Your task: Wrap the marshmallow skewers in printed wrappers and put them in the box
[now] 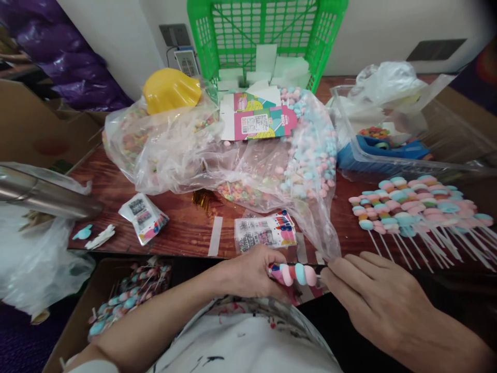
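Note:
Close to my body, a candy skewer (300,274) of pink and blue marshmallow pieces lies level between my hands. Its white stick end is pinched in the fingers of my right hand (382,305). My left hand (254,274) is closed around a printed plastic bag (275,269), of which only a colourful bit shows. The skewer's left end is at the bag's mouth; how far inside it reaches is hidden. On the table just beyond lies a stack of similar printed bags (266,231). To the right rests a pile of marshmallow skewers (419,204), sticks pointing towards me.
Clear bags of loose candy (310,150) spread across the table (186,228), with a flattened printed box (260,122) on top. Behind stands a green basket (267,23). A second bag stack (143,217) and a steel flask (46,191) are left. Below, a carton (73,331) holds skewers.

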Demonstrator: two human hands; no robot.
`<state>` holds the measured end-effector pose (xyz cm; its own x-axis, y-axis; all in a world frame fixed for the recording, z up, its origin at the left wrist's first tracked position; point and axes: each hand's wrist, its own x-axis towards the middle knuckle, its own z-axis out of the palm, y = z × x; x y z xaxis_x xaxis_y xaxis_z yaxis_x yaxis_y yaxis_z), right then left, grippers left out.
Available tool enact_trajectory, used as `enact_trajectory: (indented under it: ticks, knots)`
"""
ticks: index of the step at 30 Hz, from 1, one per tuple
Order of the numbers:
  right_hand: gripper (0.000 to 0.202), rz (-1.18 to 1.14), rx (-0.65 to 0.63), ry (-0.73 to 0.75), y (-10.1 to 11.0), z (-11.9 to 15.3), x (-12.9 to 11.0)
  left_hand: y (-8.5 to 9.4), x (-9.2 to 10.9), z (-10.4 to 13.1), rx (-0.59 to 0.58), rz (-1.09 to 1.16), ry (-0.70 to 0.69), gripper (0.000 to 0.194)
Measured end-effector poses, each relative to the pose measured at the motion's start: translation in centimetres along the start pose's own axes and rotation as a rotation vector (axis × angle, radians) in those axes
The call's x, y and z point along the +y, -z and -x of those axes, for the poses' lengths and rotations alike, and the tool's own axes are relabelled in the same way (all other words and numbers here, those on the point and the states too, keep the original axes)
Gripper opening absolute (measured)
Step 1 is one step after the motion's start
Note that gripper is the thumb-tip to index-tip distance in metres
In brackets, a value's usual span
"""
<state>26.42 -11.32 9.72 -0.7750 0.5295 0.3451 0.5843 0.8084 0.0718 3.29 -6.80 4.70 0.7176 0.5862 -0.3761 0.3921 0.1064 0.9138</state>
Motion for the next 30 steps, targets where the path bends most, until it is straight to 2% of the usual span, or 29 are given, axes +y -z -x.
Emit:
enact_trajectory:
  ticks: [4,6,8,10,12,14,17,20,22,25,28,30]
  knots:
    - [0.030,0.038,0.020,-0.062,-0.8,0.0,0.0,0.1,1.1,0.8,0.227,-0.387,-0.111,0.014]
    - [0.028,0.016,0.081,-0.097,-0.9,-0.2,-0.2,0.4,1.3,1.0,0.259,-0.449,-0.120,0.012]
    - [0.025,-0.029,0.164,-0.110,-0.6,-0.4,-0.6,0.7,1.2,0.9,0.193,-0.395,-0.091,0.017]
    - [0.023,-0.057,0.222,-0.059,-0.3,-0.4,-0.9,1.0,0.7,0.8,0.053,-0.252,-0.031,0.026]
    - [0.025,-0.060,0.222,0.028,0.0,-0.2,-0.9,1.4,0.2,0.6,-0.085,-0.082,0.049,0.036]
    - [0.026,-0.062,0.188,0.095,0.3,0.1,-0.8,1.6,-0.1,0.5,-0.173,0.044,0.113,0.043]
    - [0.027,-0.043,0.153,0.151,0.5,0.2,-0.5,1.7,0.0,0.4,-0.225,0.103,0.145,0.045]
    - [0.027,-0.030,0.176,0.141,0.6,0.0,-0.7,1.6,0.3,0.3,-0.234,0.061,0.107,0.044]
    - [0.027,-0.036,0.197,0.109,0.6,-0.4,-1.1,1.4,0.4,0.2,-0.205,0.023,0.058,0.043]
    - [0.025,-0.036,0.185,0.028,0.1,-1.2,-1.5,0.9,0.3,0.2,-0.094,-0.072,-0.028,0.038]
    - [0.027,-0.067,0.175,-0.151,-0.7,-1.9,-1.5,0.6,0.1,0.4,0.090,-0.238,-0.142,0.025]
    - [0.025,-0.102,0.196,-0.243,-1.4,-2.1,-1.1,0.7,0.0,0.5,0.271,-0.413,-0.254,0.010]
